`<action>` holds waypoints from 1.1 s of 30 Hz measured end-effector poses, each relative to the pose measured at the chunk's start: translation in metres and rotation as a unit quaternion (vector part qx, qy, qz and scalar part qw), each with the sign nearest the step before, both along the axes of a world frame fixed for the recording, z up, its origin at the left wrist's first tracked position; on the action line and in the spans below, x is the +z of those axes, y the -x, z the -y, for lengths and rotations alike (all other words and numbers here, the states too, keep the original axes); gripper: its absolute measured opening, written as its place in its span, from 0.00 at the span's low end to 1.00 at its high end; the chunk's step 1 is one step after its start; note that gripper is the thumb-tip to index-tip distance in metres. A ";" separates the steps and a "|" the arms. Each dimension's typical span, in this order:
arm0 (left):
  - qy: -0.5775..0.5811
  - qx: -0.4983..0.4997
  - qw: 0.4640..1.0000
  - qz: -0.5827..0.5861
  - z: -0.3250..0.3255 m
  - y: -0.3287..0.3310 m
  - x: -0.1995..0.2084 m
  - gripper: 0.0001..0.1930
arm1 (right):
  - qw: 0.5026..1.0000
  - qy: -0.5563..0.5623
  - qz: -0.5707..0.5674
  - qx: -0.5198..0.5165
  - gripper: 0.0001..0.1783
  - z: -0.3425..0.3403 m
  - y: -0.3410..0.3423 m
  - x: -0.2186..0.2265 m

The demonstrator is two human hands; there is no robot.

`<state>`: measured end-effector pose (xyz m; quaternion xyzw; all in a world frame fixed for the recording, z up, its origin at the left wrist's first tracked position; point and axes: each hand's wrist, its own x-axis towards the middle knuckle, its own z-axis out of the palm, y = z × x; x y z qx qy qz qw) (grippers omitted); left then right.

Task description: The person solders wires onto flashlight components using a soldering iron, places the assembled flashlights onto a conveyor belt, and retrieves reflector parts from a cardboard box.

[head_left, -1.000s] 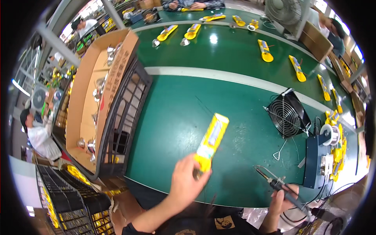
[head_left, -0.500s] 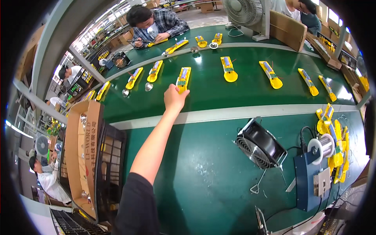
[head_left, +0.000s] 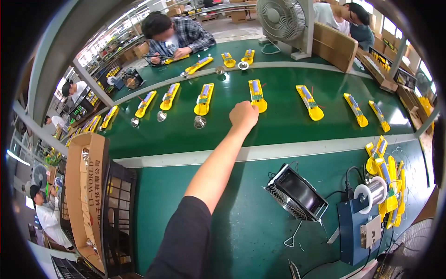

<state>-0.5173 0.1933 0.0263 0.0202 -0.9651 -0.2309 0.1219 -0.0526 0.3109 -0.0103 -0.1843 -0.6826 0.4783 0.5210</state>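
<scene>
The yellow housing I'm working on lies flat on the green conveyor belt, lengthwise away from me, at about twelve o'clock from my shoulder. My left hand sits at its near end, at six o'clock of the piece, fingers curled together and touching the rounded end; I cannot tell whether they pinch it or only rest on it. My right hand is out of view. At nine o'clock of the piece lies a second yellow housing with a small silver reflector cup just below it; at three o'clock lies another housing. Nearer me, at five o'clock of my hand, stand a small black fan and a solder wire spool on a blue box. At eight o'clock a black crate stands beside a cardboard box.
</scene>
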 end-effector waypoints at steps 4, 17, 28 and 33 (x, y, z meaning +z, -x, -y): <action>0.005 -0.011 0.998 -0.068 0.023 -0.037 0.010 0.12 | 1.000 0.001 -0.025 -0.010 0.14 0.002 0.001 0.005; 0.039 -0.014 0.998 -0.053 0.149 -0.438 0.023 0.09 | 0.998 0.007 -0.055 0.016 0.14 0.009 -0.017 0.009; -0.278 0.121 0.931 -0.205 0.313 -0.466 0.149 0.06 | 0.998 -0.037 0.002 0.050 0.17 -0.006 -0.032 0.007; 0.067 0.244 0.965 -0.072 0.403 -0.368 0.147 0.29 | 0.996 -0.050 0.018 0.073 0.18 -0.004 -0.034 0.013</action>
